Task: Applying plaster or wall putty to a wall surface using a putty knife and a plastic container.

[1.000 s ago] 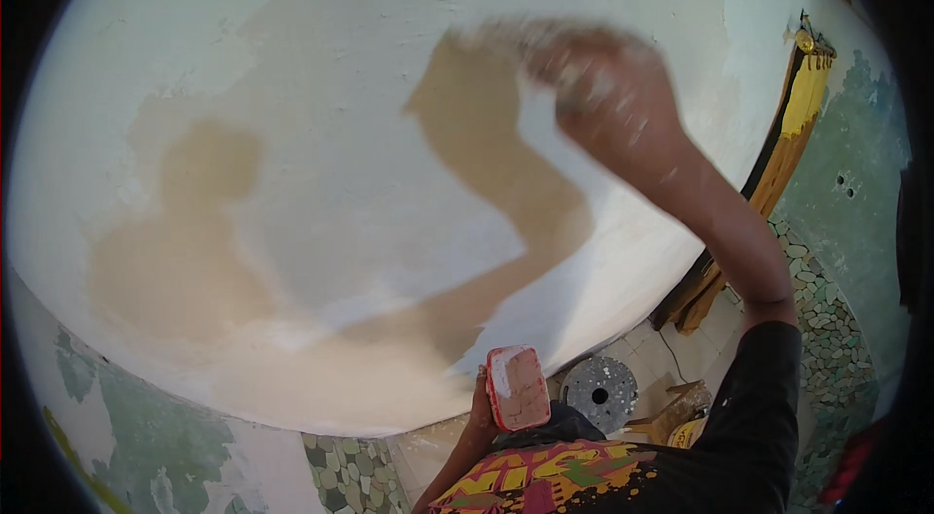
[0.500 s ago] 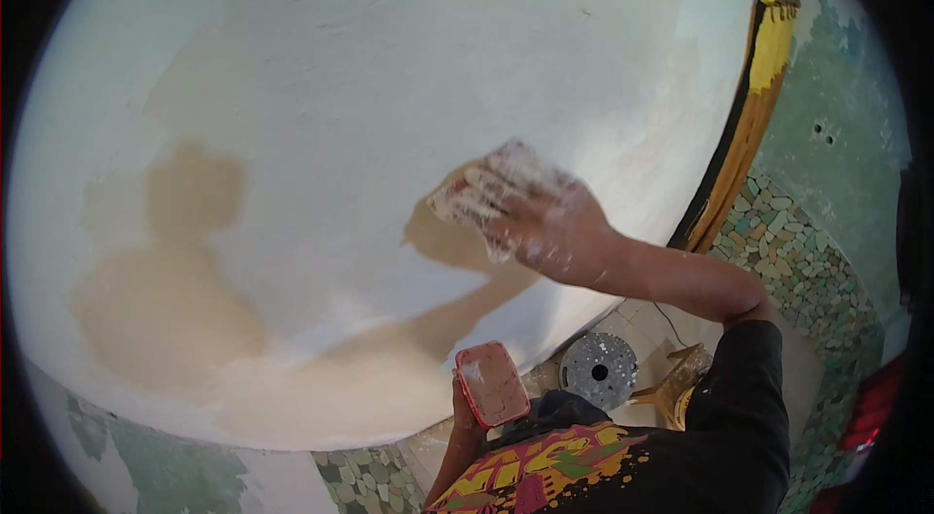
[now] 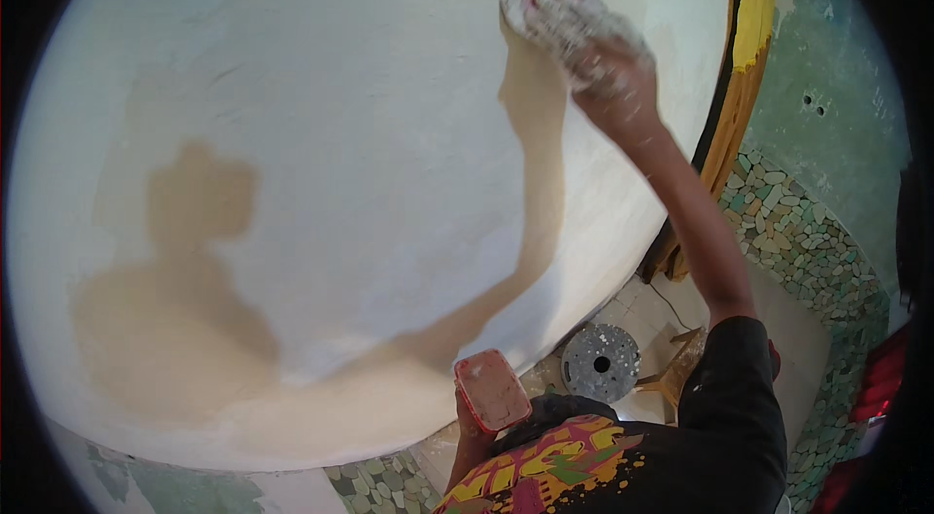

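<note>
My right arm reaches up the wall (image 3: 370, 174), which is coated in smooth whitish plaster. My right hand (image 3: 615, 76), smeared with white paste, is closed on a flat, paste-covered scraper (image 3: 545, 14). The scraper lies at or very near the wall surface; whether it touches is hard to tell. Motion blurs the fingers a little. Low in front of my body, my left hand (image 3: 471, 422) grips a rectangular red-rimmed tub (image 3: 494, 391) from its left side. Pinkish-grey paste shows inside the tub. Most of the left fingers are hidden by it.
A paint-spattered grey round object (image 3: 601, 358) with a dark centre hole and a wooden stool (image 3: 673, 373) are on the tiled floor below. A yellow and brown curtain (image 3: 749, 76) hangs at the wall's right edge. Pebble-stone cladding (image 3: 798, 222) covers the lower right wall.
My right hand has swept upward and slightly right along the wall with the scraper, the arm straightening. My left hand and the tub have stayed almost in place.
</note>
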`<state>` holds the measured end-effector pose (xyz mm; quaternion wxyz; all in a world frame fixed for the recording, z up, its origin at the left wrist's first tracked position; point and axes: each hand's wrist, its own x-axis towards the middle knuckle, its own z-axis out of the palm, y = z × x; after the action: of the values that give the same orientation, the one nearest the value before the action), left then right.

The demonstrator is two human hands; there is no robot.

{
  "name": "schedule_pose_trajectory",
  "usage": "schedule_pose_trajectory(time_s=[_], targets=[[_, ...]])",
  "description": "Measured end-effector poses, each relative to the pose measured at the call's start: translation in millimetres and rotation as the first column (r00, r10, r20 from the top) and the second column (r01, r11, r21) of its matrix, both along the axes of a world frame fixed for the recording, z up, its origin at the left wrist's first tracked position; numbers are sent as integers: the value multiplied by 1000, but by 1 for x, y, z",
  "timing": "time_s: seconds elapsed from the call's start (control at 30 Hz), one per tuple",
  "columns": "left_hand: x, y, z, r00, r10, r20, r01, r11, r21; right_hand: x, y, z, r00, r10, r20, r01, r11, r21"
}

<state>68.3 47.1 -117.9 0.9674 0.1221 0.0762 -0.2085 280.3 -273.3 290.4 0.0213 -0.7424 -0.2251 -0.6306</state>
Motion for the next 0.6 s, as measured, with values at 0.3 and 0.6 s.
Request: schedule_pose_trajectory(time_s=[0.3,0.6], targets=[[29,-25,39,981,-189,52,187,982,36,-40,13,-33,951,112,-288,-103,994,47],[39,-58,54,987,-161,5,161,985,65,-3,2,55,992,97,-79,-57,913,404]])
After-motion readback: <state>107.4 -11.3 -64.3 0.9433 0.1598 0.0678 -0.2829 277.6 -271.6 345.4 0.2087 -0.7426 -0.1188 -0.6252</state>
